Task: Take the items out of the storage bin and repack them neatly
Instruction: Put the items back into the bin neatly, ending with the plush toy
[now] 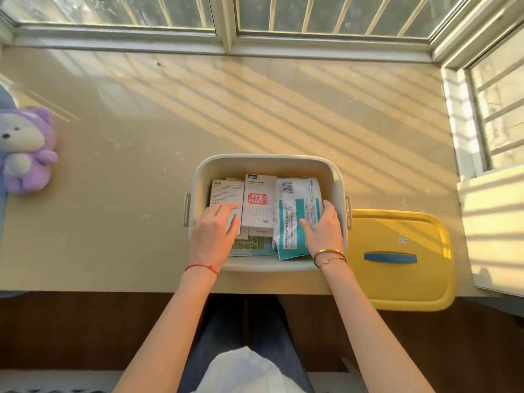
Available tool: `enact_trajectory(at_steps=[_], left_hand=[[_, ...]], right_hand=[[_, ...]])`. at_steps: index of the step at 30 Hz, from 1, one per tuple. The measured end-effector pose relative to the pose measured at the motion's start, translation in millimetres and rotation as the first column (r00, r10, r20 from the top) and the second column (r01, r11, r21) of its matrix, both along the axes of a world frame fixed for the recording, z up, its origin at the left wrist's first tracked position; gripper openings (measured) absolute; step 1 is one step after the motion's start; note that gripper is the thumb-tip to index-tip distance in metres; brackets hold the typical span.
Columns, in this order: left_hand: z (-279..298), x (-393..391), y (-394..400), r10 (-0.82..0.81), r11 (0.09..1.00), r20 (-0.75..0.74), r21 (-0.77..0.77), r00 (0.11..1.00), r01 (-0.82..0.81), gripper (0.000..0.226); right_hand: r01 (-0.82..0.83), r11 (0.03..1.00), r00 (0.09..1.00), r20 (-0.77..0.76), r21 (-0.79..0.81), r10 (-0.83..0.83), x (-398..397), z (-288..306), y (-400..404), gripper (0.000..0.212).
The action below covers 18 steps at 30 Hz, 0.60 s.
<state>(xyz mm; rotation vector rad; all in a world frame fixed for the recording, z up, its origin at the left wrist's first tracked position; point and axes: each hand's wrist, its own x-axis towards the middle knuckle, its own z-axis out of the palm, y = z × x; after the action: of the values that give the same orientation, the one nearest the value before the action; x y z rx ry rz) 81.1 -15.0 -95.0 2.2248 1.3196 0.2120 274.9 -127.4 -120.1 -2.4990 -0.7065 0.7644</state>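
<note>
The storage bin point(198, 177) is placed on the beige counter point(127, 165), near its front edge; boxes and packets are seen inside it. The left hand point(212, 234) is laid on a white box point(224, 194) with fingers straight and slightly apart; the teal-and-white packet point(295, 205) is gripped by the right hand point(326, 231), thumb on its face, fingers curled around its right edge. The yellow lid point(397, 279) is lying just beside the bin, on the right.
</note>
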Motion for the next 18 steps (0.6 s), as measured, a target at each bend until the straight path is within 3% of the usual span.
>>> enact_trajectory(at_steps=[2,8,18], left_hand=[[16.5,-7.6,1.7,0.016,0.999,0.015,0.035,1.0,-0.016,0.027],[69.1,-57.3,9.7,0.101,0.987,0.031,0.121,0.994,-0.105,0.026],[115.3,-204.7,48.3,0.293,0.933,0.012,0.214,0.956,-0.288,0.026]], right_hand=[[-0.074,0.997,0.99,0.124,0.0,0.073,-1.3,17.8,-4.2,0.063],[-0.365,0.925,0.884,0.354,0.11,0.307,-18.3,78.0,-9.0,0.043],[-0.619,0.769,0.749,0.416,0.161,0.516,-117.3,136.0,71.5,0.036]])
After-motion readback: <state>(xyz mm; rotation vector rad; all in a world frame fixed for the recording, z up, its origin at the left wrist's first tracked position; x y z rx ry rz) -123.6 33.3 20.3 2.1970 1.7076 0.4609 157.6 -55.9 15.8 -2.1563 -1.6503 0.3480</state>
